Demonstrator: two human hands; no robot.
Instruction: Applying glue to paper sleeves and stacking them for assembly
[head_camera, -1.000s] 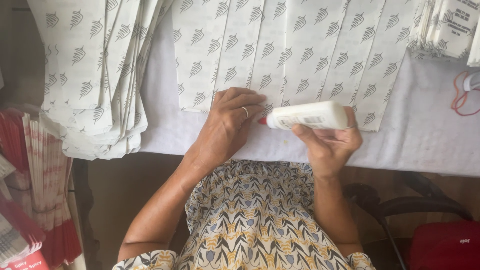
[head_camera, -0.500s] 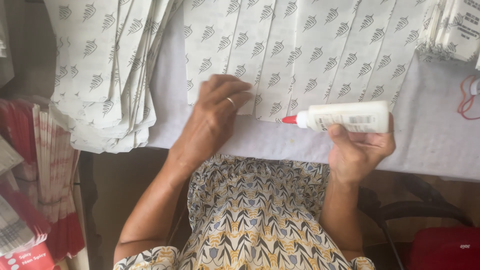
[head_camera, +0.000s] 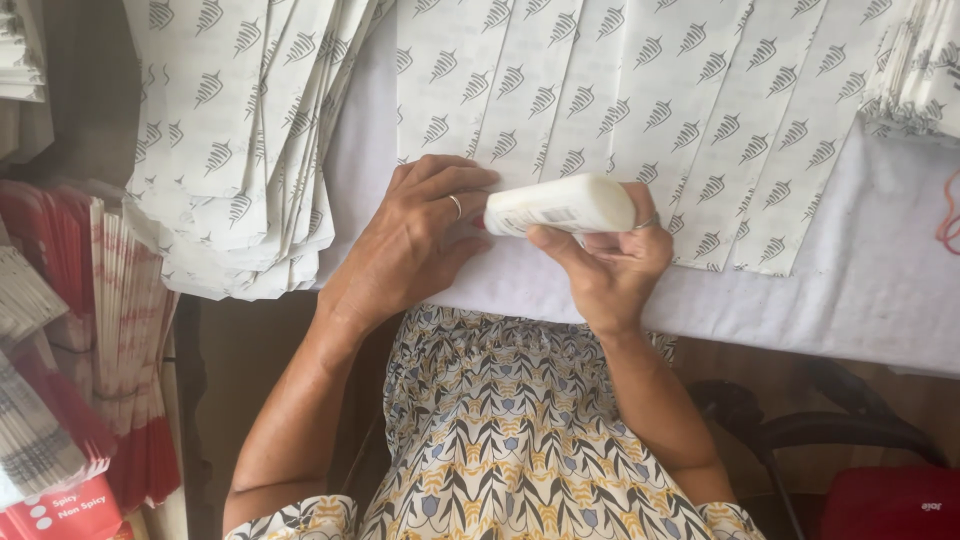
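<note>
Overhead: counter (head_camera: 880, 290) under white cloth, row of overlapping patterned paper sheets (head_camera: 640, 110) fanned across it. Loose stack of same sheets (head_camera: 240, 150) overhangs counter's left edge; red-and-white packets (head_camera: 120, 360) lower left; dark chair frame (head_camera: 830, 430) lower right. White glue bottle (head_camera: 562, 205) lies sideways at sheets' near edge, tip against left fingers. Right hand (head_camera: 600, 260) closed around bottle. Left hand (head_camera: 415, 240) open, palm down, pressing sheet edge; ring on 1 finger.

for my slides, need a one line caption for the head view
Right hand holds a white glue bottle sideways against the left hand on patterned paper sheets.
</note>
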